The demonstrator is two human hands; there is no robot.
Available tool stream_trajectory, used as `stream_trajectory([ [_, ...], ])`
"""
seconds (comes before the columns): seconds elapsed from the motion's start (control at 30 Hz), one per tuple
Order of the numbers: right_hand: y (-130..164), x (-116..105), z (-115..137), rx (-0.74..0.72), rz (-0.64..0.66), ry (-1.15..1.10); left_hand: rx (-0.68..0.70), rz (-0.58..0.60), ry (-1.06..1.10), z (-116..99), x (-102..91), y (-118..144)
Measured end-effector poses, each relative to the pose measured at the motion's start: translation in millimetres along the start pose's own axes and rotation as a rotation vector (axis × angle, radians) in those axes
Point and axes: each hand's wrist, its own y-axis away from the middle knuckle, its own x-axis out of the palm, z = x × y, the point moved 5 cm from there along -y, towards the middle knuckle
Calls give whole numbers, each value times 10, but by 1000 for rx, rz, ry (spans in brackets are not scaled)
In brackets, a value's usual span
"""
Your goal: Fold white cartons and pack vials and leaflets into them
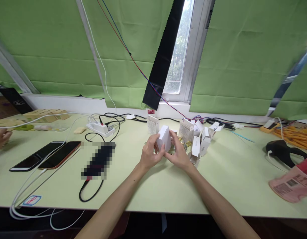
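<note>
A: What is in the middle?

B: A small white box [164, 137], up off the table [153, 186]. The left hand [150, 154] and the right hand [177, 153] both hold it, one on each side, fingers wrapped close.

A: What step is it?

B: I think the box is being folded or shut. Next, a thumb must press a flap flat, gently.

A: What else?

B: More open boxes [200, 139] stand just right. Two phones [47, 155] lie far left, and a power strip [101, 127] sits behind.

Green curtains [43, 43], daylit window [177, 63], pale table [155, 186].
</note>
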Motion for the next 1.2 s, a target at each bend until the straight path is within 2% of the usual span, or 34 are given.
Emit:
stream_trajectory([
  [0.47, 2, -1, 1, 0, 2, 38, -15, 1, 12, 16, 10, 7],
  [0.77, -6, -11, 34, 22, -23, 77, -72, -17, 20, 33, 27, 28],
  [1.2, -12, -25, 82, -17, -45, 96, -89, -12, 52, 31, 36, 22],
])
